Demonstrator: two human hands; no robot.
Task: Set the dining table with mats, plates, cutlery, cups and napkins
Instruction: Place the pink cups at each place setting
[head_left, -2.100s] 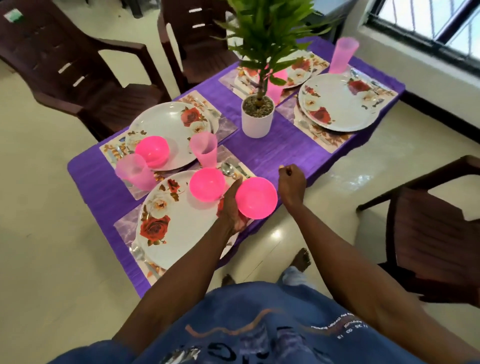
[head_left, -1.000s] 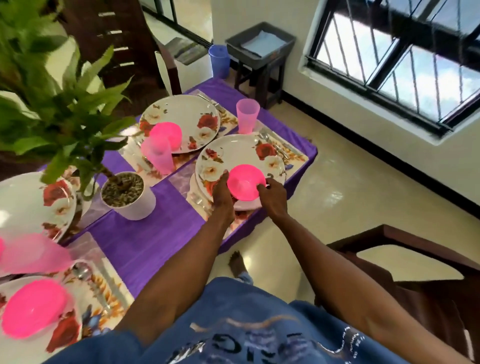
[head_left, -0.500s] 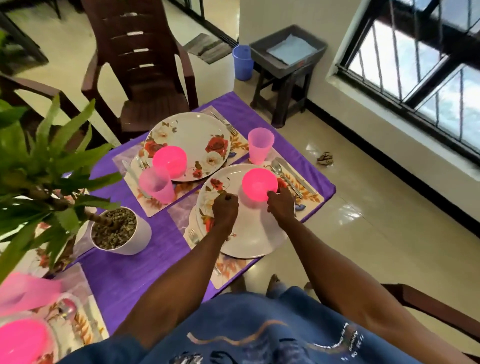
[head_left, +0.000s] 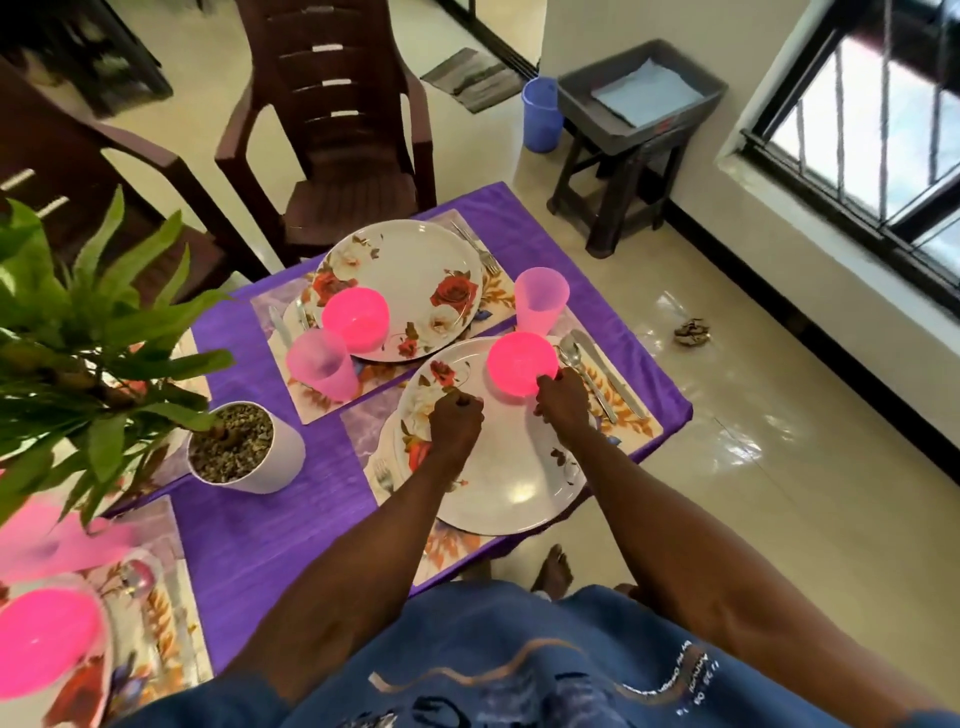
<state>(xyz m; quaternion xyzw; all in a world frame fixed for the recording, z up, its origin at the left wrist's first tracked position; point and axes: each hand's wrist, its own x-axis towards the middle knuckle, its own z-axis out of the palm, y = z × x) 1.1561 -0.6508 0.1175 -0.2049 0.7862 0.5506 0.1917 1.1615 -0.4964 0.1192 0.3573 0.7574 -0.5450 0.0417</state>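
Purple-clothed table (head_left: 270, 525) fills my view w/ cream tile floor around it, dark brown chair (head_left: 332, 130) at 12 o'clock, barred window at 2. Potted plant (head_left: 78, 332) spreads over the 9 o'clock side, white pot on the cloth. Near floral plate (head_left: 498, 478) sits on its mat (head_left: 363, 421) at centre; far floral plate (head_left: 410, 275) lies at 11 o'clock from it on a 2nd mat, carrying its own pink bowl (head_left: 356, 318), pink cup (head_left: 322, 364) just beside.

On the near plate's 1 o'clock rim sits the task bowl (head_left: 519, 362), pink, upright. My right hand (head_left: 563, 405) is at the bowl's 5 o'clock edge, fingertips touching its rim; can't tell whether they pinch it or only rest there. My left hand (head_left: 456, 423) hovers over the plate at the bowl's 8 o'clock, fingers curled into a loose fist, nothing in it.

2nd pink cup (head_left: 540, 299) stands at the bowl's 12 o'clock. Spoon (head_left: 582, 374) and knife (head_left: 608, 374) lie on the mat at 3 o'clock of the bowl.
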